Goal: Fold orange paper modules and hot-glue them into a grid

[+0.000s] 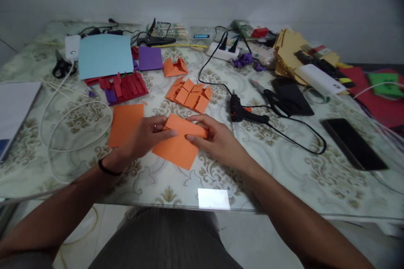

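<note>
Paper, an orange sheet [181, 151] with its far edge folded over, is at the near middle of the table [170, 185], between the two hands. The left hand [147, 132] grips its left side, thumb on top and fingers behind; the right hand [217, 136] pinches its right side the same way.

Among the containers, a clear packet [176, 29] at the far middle holds thin wooden sticks. Another clear packet [260, 54] lies far right; its contents are too blurred to tell. A white power strip [216, 50] at the far side, right of middle, has black plugs in its sockets.

Just left of the held paper, a flat orange sheet [121, 119] lies partly behind the left hand; whether they touch I cannot tell. Beyond the hands sit folded orange pieces [189, 96], grouped together, with a single orange piece [175, 67] farther off. Left of these are red folded strips [126, 88], a purple square [150, 58] and a large light blue sheet [105, 56].

Right of the hands, a black glue gun [240, 111] lies with its cord looping nearer and to the right. Past it, black-handled scissors [279, 101] rest partly over a flat black object [296, 96], and a dark phone [353, 143] lies nearer right. On the left, a white cable [52, 122] coils across the tabletop, well apart from the held paper
</note>
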A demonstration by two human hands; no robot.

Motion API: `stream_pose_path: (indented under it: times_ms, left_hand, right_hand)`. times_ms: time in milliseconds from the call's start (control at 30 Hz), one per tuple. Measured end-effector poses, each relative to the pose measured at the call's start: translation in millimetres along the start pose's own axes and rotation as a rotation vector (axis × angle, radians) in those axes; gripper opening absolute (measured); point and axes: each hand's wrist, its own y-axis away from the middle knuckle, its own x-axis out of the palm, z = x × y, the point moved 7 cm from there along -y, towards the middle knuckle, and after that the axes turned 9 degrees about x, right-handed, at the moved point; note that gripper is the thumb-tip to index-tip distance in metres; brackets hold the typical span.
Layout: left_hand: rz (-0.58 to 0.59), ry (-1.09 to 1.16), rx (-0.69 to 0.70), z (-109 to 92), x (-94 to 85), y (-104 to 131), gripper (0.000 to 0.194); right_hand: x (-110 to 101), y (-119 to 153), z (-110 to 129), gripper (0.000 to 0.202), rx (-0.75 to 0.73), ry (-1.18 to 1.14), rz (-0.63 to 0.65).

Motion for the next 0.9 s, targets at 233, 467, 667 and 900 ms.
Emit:
stream_pose_path:
  times_ms: [233, 467, 667, 900]
  left_hand:
    - [0.012, 0.143, -0.066, 14, 3.3, 2, 0.037]
    - [0.005, 0.136, 0.004, 6, 2.3, 0, 0.033]
    - [-0.049, 0.151, 0.137, -4, -2.6, -3, 0.020]
    - [-0.022, 0.074, 0.201, -13, -13.8, 1, 0.016]
  right_hand:
    - [-6, 4, 9, 0.041, -0.016, -0.075, -0.040]
    - [-8, 3, 6, 0.041, -0.079, -0.125, -0.068]
    - [-14, 6, 20, 0.023, -0.213, -0.064, -0.092]
    - [-7, 15, 35, 0.039, -0.298, -0.046, 0.238]
